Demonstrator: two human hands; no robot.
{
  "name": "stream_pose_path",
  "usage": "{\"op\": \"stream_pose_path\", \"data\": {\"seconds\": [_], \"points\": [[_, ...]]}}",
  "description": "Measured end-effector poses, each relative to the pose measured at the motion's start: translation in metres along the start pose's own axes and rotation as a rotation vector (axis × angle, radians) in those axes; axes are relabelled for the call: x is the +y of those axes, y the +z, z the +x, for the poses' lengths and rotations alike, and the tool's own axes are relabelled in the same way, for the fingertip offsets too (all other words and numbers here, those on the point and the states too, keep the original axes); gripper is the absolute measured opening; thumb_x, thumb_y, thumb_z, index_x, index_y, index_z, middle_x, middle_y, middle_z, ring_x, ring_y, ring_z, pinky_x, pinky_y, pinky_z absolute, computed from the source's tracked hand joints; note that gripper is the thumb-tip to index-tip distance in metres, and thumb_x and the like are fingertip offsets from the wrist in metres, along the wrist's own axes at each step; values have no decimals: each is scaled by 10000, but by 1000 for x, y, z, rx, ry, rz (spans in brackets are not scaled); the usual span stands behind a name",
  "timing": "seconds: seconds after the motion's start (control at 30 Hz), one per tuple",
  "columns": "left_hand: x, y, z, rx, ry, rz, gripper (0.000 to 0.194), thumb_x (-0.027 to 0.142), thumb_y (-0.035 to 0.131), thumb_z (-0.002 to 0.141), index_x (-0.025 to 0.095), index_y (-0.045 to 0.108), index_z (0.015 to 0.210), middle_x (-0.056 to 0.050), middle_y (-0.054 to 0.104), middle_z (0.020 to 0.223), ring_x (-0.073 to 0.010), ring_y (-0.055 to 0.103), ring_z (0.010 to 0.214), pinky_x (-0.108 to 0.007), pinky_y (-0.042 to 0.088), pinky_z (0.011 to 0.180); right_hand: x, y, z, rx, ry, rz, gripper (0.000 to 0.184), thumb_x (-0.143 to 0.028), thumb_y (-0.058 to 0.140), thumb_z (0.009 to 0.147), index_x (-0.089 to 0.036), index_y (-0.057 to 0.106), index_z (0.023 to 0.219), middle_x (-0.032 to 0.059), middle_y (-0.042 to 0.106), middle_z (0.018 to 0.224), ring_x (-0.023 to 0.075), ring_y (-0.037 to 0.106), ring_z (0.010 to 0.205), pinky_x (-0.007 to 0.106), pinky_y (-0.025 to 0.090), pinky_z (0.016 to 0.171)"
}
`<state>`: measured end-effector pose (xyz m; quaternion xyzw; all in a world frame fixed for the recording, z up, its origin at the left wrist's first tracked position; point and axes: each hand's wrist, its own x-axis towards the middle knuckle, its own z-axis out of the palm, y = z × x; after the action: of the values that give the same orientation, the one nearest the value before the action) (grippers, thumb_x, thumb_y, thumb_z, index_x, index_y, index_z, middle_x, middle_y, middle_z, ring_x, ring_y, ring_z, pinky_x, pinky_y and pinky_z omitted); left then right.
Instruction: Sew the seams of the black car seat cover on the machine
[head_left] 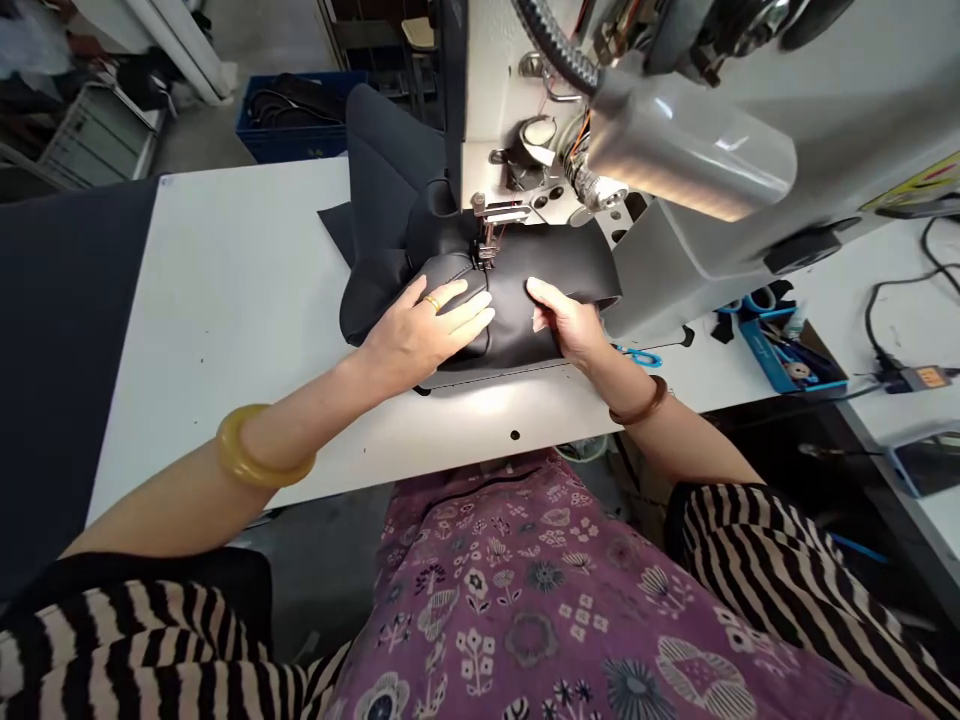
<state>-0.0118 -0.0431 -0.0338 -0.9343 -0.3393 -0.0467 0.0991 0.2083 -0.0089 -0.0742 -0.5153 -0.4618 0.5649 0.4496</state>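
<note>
Black leather-like material (517, 335) lies under the presser foot (487, 250) of a large sewing machine (480, 150), with a seam running toward me from the needle. My left hand (424, 335) rests flat on the material, left of that seam, fingers stretched out and pointing right. On the other side, my right hand (568, 320) grips the near right part of the piece, thumb on top and the other fingers curled beneath, partly hidden. More of the bulky black piece (390, 170) extends away behind the left hand.
A lamp (690, 150) shines from the machine's arm. Blue-handled scissors (641, 357) lie right of my right hand, near a blue box of small tools (795, 355). A blue crate of dark pieces (300, 115) stands beyond the white table (240, 270). Dark fabric (67, 330) covers the far left.
</note>
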Motion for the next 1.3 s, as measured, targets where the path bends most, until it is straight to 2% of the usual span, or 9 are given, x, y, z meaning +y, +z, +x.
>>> {"op": "stream_pose_path", "data": {"seconds": [0.1, 0.17, 0.4, 0.5, 0.67, 0.87, 1.13, 1.3], "points": [[-2, 3, 0, 12, -4, -8, 588, -18, 349, 867, 217, 553, 1365, -79, 584, 1403, -301, 521, 1326, -586, 472, 1055, -12, 0, -1, 149, -84, -133, 329, -385, 715, 688, -178, 561, 483, -31, 502, 440, 77, 448, 421, 246, 486, 529], [-3, 2, -1, 14, -2, -9, 595, -25, 369, 856, 210, 542, 1375, -80, 590, 1396, -300, 527, 1318, -581, 479, 1053, -18, 1, -2, 183, -90, -206, 334, -325, 687, 710, -173, 549, 446, -34, 483, 409, 70, 429, 397, 245, 490, 544], [-8, -1, -2, -11, -3, 6, 645, -41, 372, 833, 228, 508, 1404, -28, 585, 1407, -272, 512, 1321, -502, 457, 1089, -20, -1, 4, 180, -78, -250, 349, -306, 670, 726, -169, 543, 430, -35, 480, 402, 68, 431, 402, 251, 504, 595], [-13, 0, 1, 2, -20, -22, 656, -42, 365, 827, 227, 501, 1409, -37, 588, 1402, -284, 518, 1305, -514, 465, 1057, -19, 0, 10, 182, -96, -235, 360, -288, 666, 737, -168, 538, 423, -36, 473, 397, 62, 421, 403, 249, 504, 602], [-18, 4, 5, 66, -15, -7, 626, -38, 380, 825, 222, 540, 1371, -52, 607, 1375, -272, 533, 1287, -457, 495, 1017, -23, 2, 18, 171, -55, -227, 385, -268, 652, 760, -175, 530, 407, -48, 466, 386, 51, 422, 404, 245, 524, 673], [-18, 5, 6, 81, -77, -85, 583, -11, 362, 842, 219, 592, 1326, -83, 643, 1283, -236, 537, 1278, -408, 483, 1045, -22, 1, 20, 166, -78, -240, 392, -265, 640, 767, -174, 522, 404, -46, 461, 393, 55, 422, 419, 252, 516, 671], [-27, 13, 12, 112, -125, -183, 611, -2, 336, 824, 224, 569, 1342, -79, 596, 1291, -224, 513, 1265, -417, 435, 1089, -20, 1, 43, 156, -67, -248, 418, -311, 631, 810, -175, 519, 431, -56, 445, 408, 70, 466, 456, 294, 516, 771], [-31, 21, 12, 100, -136, -212, 642, -17, 346, 788, 258, 584, 1316, -57, 538, 1351, -247, 476, 1306, -492, 381, 1123, -18, 1, 50, 154, -32, -252, 435, -293, 607, 837, -161, 503, 435, -62, 423, 395, 50, 442, 427, 258, 508, 735]]}}
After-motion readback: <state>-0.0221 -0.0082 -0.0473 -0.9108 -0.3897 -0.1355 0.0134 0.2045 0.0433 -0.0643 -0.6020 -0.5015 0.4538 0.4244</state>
